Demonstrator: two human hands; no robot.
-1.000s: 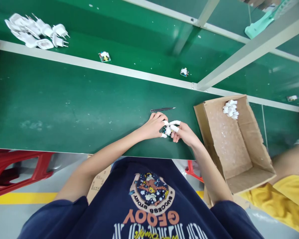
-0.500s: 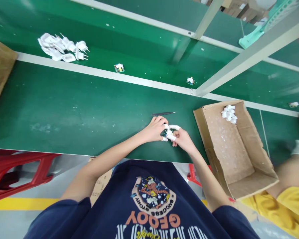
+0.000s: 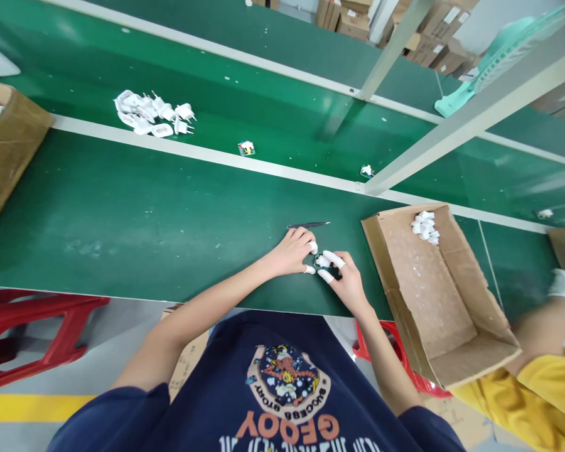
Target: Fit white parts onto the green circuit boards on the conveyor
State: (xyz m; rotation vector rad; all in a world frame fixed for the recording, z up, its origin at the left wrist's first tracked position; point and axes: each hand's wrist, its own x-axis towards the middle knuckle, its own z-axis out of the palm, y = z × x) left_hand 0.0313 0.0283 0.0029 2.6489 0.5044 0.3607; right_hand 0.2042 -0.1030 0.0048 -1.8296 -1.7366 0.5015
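Note:
Between my hands, close to the bench's front edge, is a small green circuit board [image 3: 321, 261] with white parts on it. My left hand [image 3: 292, 253] is closed on its left side, with white finger covers on the thumb and a fingertip. From the right, my right hand [image 3: 348, 282] grips the same board with a covered thumb and finger. Fingers hide part of the board. Just beyond my left hand lie black tweezers [image 3: 309, 225], touched by neither hand.
Right of my hands stands an open cardboard box [image 3: 433, 301] with a white cluster inside. White plug housings [image 3: 144, 113] lie behind the metal strip, with circuit boards [image 3: 247, 148] farther right. Another box [image 3: 14, 144] is at left. A co-worker's arm [image 3: 543, 320] is at far right.
My right thumb and finger have shifted on the board and are spread wider around it. The camera view has turned, bringing more of the left box into sight. The co-worker's arm has moved.

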